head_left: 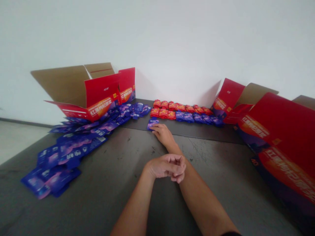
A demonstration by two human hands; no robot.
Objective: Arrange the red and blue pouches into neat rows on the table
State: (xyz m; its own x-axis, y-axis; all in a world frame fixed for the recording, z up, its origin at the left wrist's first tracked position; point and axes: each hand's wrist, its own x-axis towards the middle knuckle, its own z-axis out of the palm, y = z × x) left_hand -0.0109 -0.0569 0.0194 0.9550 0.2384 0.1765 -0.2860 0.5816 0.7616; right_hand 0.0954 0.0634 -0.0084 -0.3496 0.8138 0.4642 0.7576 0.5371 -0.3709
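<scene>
My right hand (162,132) reaches far forward and lies flat on a purple sachet (152,123) on the dark table, its fingers stretched over the packet. My left hand (167,166) rests on my right forearm with its fingers curled in a loose fist, nothing visible in it. Beyond the sachet stand rows of red sachets (169,109) and purple sachets (197,117) lined up near the wall.
A big heap of purple sachets (73,147) spills from a tipped red and brown carton (93,91) on the left. More red cartons (283,141) lie at the right. The dark table (123,183) meets a white wall behind.
</scene>
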